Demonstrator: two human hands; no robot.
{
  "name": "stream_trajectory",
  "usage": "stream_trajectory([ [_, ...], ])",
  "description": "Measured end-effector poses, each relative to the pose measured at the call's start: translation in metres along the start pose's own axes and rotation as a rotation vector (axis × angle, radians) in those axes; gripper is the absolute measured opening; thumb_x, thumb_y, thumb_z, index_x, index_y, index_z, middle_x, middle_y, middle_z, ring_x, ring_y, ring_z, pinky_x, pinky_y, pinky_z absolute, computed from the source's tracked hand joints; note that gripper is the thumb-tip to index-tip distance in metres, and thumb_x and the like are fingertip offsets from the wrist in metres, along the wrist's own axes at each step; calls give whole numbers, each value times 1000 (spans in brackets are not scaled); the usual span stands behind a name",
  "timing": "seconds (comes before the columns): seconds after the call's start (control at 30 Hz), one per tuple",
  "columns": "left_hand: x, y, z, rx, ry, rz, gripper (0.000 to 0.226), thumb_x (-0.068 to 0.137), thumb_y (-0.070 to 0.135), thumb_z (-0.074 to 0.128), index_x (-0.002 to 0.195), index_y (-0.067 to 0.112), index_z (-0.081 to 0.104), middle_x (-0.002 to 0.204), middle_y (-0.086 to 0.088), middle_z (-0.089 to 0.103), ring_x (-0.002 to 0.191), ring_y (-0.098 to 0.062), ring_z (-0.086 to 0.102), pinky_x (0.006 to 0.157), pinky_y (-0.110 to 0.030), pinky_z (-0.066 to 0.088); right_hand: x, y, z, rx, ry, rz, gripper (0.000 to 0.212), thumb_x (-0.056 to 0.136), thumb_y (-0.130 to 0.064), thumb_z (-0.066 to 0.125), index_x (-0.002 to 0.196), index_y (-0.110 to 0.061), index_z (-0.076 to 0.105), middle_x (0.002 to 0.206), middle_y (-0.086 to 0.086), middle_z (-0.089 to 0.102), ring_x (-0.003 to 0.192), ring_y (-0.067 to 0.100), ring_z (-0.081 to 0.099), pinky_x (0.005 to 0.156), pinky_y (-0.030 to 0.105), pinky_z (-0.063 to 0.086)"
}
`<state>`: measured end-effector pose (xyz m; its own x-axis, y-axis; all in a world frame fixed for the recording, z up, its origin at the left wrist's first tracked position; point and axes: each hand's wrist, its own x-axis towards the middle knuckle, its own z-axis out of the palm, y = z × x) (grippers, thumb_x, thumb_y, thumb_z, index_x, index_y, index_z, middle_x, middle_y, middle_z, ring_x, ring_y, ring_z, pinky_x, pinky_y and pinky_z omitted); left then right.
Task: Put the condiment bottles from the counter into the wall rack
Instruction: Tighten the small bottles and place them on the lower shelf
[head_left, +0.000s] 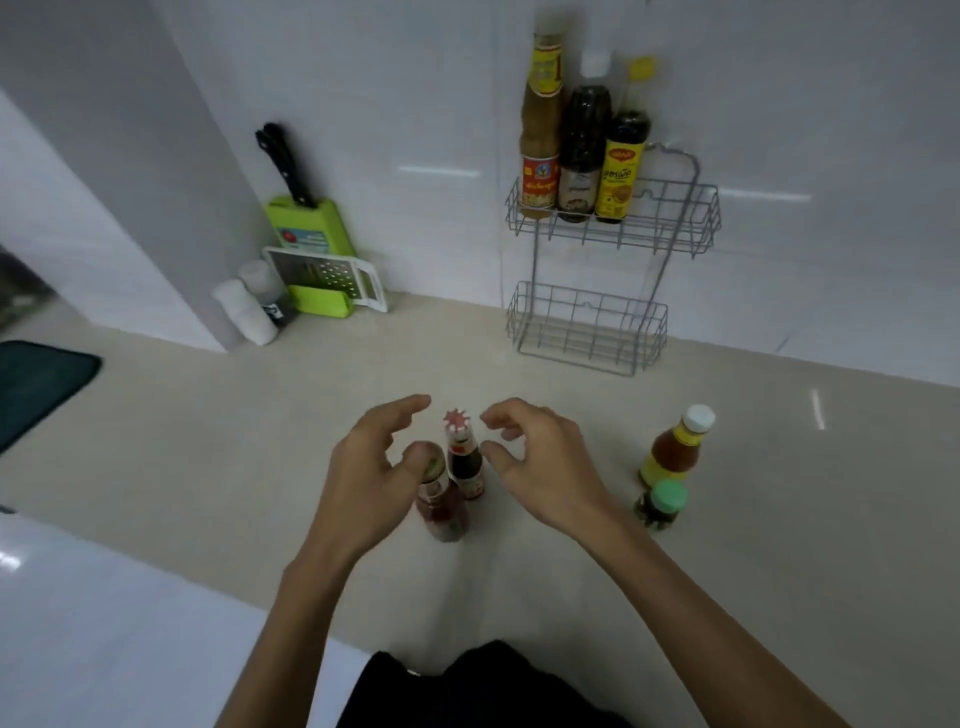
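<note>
Two bottles stand together mid-counter: a dark sauce bottle (466, 467) with a red-and-white cap and a red sauce bottle (441, 512) just in front of it. My left hand (371, 467) hovers over the red one, thumb near its cap, fingers loosely curved and holding nothing. My right hand (535, 457) hovers to the right of the dark bottle, also curved and empty. Further right stand an orange sauce bottle (672, 449) with a white cap and a small green-lidded jar (661, 506). The wire wall rack (675, 213) holds three bottles (579, 171) on the left of its top shelf; its lower shelf (587, 327) holds nothing.
A green knife block (306, 228) with a black-handled knife, a white grater (332, 275) and two white shakers (249, 306) stand at the back left corner. A dark mat (36, 384) lies at the left edge. The beige counter (234, 441) spreads around the bottles.
</note>
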<state>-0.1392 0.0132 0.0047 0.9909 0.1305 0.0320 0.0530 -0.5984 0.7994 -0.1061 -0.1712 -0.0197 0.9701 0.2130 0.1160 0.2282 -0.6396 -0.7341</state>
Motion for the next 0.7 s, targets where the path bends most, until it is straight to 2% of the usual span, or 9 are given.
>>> stream_trajectory([
  [0.1,-14,-28,0,-1,-123,-141,60,86,8,62,142,25,48,138,10,53,125,-8,52,99,-24,40,3,-14,14,51,-86,-61,31,86,-26,69,117,-26,66,115,-11,68,81,0,63,79,16,51],
  [0.17,-19,-40,10,-25,-187,-171,60,84,13,66,139,26,49,133,12,57,121,-5,54,95,-17,41,4,-21,23,39,-168,-108,42,87,-31,67,128,-27,59,127,-6,64,97,7,65,90,27,53],
  [0.27,-19,-46,30,-89,-202,-217,43,80,13,72,118,27,58,105,13,67,92,10,62,68,-5,42,7,-31,33,-122,-299,-151,52,91,-38,59,141,-32,46,141,-3,54,134,17,45,106,35,41],
  [0.33,-16,-47,46,-113,-170,-246,38,75,2,73,101,24,57,82,17,63,69,14,60,56,-5,43,9,-34,38,-214,-329,-188,50,94,-38,54,142,-32,44,135,-1,56,127,22,49,101,36,43],
  [0.4,-14,-52,57,-132,-120,-290,32,74,2,70,95,22,57,76,15,65,67,3,65,57,-12,52,11,-36,40,-251,-345,-203,45,95,-36,51,139,-29,46,126,2,57,118,24,54,95,39,46],
  [0.5,-11,-61,61,-198,-89,-292,17,75,10,64,90,18,63,75,3,73,69,-20,73,63,-44,61,12,-41,37,-285,-399,-213,39,96,-37,49,134,-26,47,117,2,56,111,24,54,91,40,47],
  [0.53,-11,-62,59,-216,-84,-270,18,76,9,64,88,22,62,73,4,72,66,-17,72,60,-42,60,13,-44,34,-288,-412,-228,38,97,-38,48,133,-26,47,115,2,56,110,23,55,90,40,47],
  [0.63,-12,-56,39,-232,-48,-179,30,76,8,65,79,36,54,60,18,65,55,1,60,52,-14,45,18,-60,20,-253,-449,-284,40,97,-40,49,135,-28,46,117,1,57,111,21,55,93,39,46],
  [0.7,-9,-51,20,-255,-68,-155,26,78,11,68,76,33,55,59,16,66,54,0,59,54,-14,44,25,-77,9,-241,-502,-344,43,98,-39,48,141,-31,42,127,0,55,118,19,52,99,39,44],
])
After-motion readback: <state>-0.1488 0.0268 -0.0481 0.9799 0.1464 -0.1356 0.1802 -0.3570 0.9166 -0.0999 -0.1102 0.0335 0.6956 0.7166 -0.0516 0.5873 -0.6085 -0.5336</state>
